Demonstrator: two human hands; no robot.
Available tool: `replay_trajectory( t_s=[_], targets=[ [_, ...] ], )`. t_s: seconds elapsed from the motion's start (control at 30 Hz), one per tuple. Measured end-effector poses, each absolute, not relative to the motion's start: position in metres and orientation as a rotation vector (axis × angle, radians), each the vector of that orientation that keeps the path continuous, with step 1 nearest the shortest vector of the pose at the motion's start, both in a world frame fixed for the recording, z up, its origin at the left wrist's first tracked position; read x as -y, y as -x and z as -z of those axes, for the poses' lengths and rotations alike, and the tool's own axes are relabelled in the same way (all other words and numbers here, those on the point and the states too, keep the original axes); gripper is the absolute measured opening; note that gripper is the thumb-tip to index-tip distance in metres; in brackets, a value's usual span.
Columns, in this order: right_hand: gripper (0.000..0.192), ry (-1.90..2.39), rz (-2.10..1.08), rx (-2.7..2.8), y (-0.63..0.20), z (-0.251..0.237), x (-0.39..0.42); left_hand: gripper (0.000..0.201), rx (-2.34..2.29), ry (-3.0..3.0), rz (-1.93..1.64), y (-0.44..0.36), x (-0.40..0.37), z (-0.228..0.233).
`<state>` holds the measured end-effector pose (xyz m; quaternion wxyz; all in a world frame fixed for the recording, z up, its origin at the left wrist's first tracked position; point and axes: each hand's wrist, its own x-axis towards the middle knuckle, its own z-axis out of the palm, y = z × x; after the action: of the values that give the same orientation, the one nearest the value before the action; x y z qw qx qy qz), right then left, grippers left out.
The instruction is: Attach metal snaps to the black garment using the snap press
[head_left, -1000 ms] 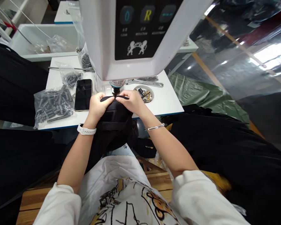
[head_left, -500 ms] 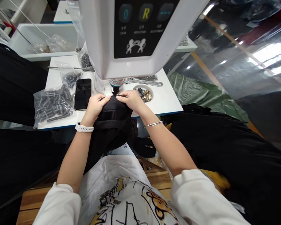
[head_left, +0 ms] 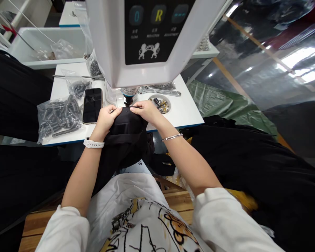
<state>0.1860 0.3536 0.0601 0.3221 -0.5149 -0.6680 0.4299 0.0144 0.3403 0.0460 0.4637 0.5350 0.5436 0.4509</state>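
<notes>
A bunched black garment (head_left: 126, 138) hangs from the front edge of the white table (head_left: 183, 112) into my lap. My left hand (head_left: 106, 119) and my right hand (head_left: 147, 111) pinch its top edge from either side, fingertips nearly meeting. They hold the fabric directly under the metal punch tip (head_left: 127, 98) of a big white press machine (head_left: 147, 42) with a black control panel. A white watch is on my left wrist, a thin bangle on my right.
A black phone (head_left: 92, 105) lies left of my hands, next to plastic bags of dark metal parts (head_left: 59, 115). A wrench (head_left: 160, 91) and a round dish of small fittings (head_left: 160, 103) sit to the right. Black cloth piles (head_left: 252, 168) flank me.
My hands have flattened the black fabric edge under the punch tip; a loop that stood up between my fingers now lies down. The view has shifted slightly.
</notes>
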Motion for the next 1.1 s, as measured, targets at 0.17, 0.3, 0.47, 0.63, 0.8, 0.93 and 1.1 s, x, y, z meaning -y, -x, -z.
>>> replay_trajectory(
  t_s=[0.17, 0.3, 0.47, 0.63, 0.8, 0.93, 1.1],
  targets=[
    [0.022, 1.336, -1.225, 1.751, -0.19, -0.059, -0.357, 0.028, -1.305, -1.259, -1.086, -0.012, -0.34, -0.05],
    [0.022, 1.314, -1.279, 1.719, -0.191, -0.06, -0.356, 0.03, -1.303, -1.226, -1.054, -0.01, -0.341, -0.052],
    [0.023, 1.287, -1.452, 1.435, -0.191, -0.062, -0.349, 0.033, -1.343, -1.237, -1.046, -0.01, -0.341, -0.051],
    [0.033, 1.255, -1.499, 1.017, -0.187, -0.056, -0.336, 0.032, -1.359, -1.248, -1.057, -0.011, -0.34, -0.05],
    [0.044, 1.235, -1.42, 0.76, -0.178, -0.046, -0.322, 0.031, -1.37, -1.249, -1.073, -0.012, -0.338, -0.052],
    [0.04, 1.315, -1.22, 0.86, -0.174, -0.039, -0.32, 0.03, -1.387, -1.255, -1.072, -0.012, -0.339, -0.051],
    [0.029, 1.408, -1.023, 1.109, -0.177, -0.041, -0.322, 0.029, -1.37, -1.246, -1.063, -0.011, -0.341, -0.049]
  ],
)
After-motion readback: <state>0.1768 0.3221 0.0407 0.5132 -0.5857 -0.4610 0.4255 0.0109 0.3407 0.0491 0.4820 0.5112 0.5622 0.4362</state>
